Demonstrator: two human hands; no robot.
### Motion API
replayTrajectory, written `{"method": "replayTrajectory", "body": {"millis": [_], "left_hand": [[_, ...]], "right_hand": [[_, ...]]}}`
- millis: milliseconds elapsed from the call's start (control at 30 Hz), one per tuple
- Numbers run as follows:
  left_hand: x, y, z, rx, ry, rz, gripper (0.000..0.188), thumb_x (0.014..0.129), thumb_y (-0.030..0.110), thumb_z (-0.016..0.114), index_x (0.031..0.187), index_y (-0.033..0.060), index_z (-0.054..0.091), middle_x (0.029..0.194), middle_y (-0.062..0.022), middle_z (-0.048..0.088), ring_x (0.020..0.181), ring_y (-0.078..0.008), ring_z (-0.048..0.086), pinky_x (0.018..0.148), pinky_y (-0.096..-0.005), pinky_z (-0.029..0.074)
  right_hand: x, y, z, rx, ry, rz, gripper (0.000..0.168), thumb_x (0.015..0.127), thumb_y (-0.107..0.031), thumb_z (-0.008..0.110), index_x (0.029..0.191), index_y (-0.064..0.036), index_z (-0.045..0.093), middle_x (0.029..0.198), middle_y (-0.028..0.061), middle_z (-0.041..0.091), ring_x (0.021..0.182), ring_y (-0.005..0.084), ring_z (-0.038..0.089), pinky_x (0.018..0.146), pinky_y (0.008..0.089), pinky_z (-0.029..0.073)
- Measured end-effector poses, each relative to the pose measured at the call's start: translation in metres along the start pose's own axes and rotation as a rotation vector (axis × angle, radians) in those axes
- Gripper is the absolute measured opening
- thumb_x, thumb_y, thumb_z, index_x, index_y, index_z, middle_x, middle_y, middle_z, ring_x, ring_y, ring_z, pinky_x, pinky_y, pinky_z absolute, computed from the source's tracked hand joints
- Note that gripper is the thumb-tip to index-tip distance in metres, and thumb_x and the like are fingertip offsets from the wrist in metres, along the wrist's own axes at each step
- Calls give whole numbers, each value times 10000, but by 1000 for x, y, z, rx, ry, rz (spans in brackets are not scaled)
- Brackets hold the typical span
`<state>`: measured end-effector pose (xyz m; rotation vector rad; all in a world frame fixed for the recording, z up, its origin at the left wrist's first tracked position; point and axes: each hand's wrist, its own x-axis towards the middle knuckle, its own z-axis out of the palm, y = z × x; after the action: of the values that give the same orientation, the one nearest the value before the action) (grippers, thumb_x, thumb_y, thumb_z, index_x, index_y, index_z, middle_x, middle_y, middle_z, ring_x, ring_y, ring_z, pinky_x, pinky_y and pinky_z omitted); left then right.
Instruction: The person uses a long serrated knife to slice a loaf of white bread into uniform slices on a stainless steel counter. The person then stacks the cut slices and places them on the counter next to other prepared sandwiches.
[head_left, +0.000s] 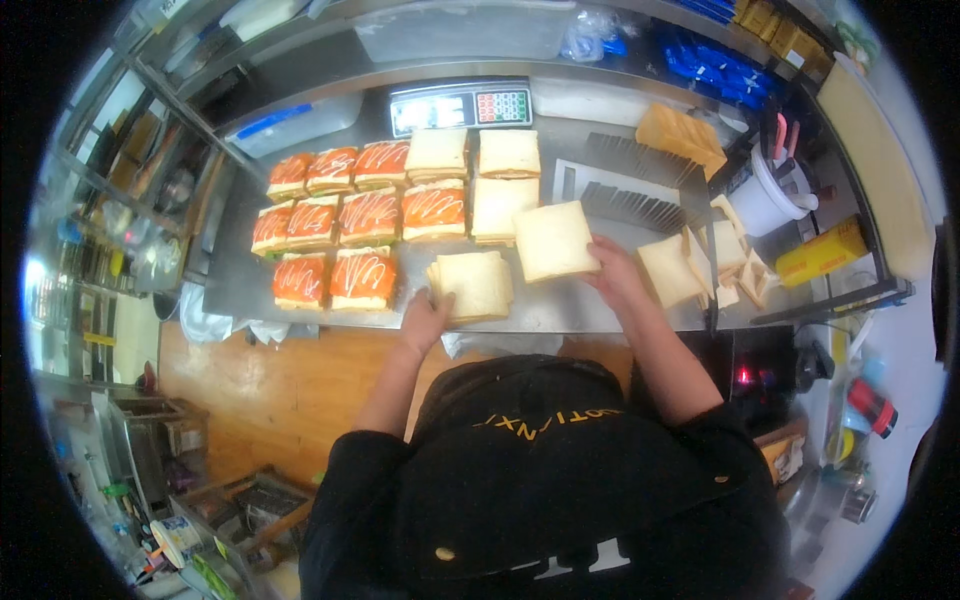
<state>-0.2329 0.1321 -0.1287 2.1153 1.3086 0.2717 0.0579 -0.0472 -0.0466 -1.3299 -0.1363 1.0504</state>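
My right hand (616, 271) grips the lower right edge of some white bread slices (555, 241), tilted beside the rows. My left hand (429, 319) rests at the left edge of a pile of crustless bread slices (472, 285) near the front of the steel table (555, 309), thumb on top; whether it grips them I cannot tell. Left of the pile, several sandwiches (364, 279) stand in rows, topped with an orange-red layer and white sauce zigzags. Behind my hands, more stacks end in plain bread, such as the covered sandwich (508, 154) at the back.
A digital scale (460, 109) stands at the back. Slotted slicing guides (630, 206), an unsliced loaf (679, 139) and a white bucket of tools (765, 191) are on the right. Bread offcuts (752, 281) lie beside a yellow roll (821, 251). A shelf (315, 90) crosses the back.
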Motion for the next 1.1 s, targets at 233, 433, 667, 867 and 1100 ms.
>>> {"method": "replayTrajectory", "body": {"millis": [233,433,667,867,1100], "left_hand": [[15,46,-65,-723,-35,167,372,901,144,647,1243,18,568,1010,-89,647,801,-143,619,716,-281,519],[47,42,-68,-933,-191,-26,248,922,119,627,1134,-9,610,845,-47,670,624,-96,605,564,-226,512],[79,17,-52,-839,87,-110,201,915,64,598,1096,-22,588,831,-67,657,616,-123,630,533,-242,533],[104,6,-52,-368,227,-95,320,844,30,595,1162,19,566,793,-95,656,643,-168,644,572,-292,513],[106,46,-76,-249,243,-59,277,820,31,606,1095,-1,603,813,-145,667,716,-262,650,667,-368,512]], "right_hand": [[5,-2,71,-136,-160,-56,374,925,-211,565,1277,-83,559,1090,33,638,930,130,613,734,279,511],[17,-8,125,-308,-254,-49,325,930,-185,571,1225,-50,597,1044,36,648,861,107,611,700,257,500],[108,3,162,-447,-214,-328,230,864,-110,655,1077,-24,654,879,45,657,744,112,616,621,252,497],[173,8,198,-879,-149,-645,135,798,-147,694,923,-121,739,795,69,700,710,200,661,666,328,519],[199,13,198,-1041,-126,-597,121,824,-229,668,910,-182,738,805,44,702,745,236,666,682,365,529]]}}
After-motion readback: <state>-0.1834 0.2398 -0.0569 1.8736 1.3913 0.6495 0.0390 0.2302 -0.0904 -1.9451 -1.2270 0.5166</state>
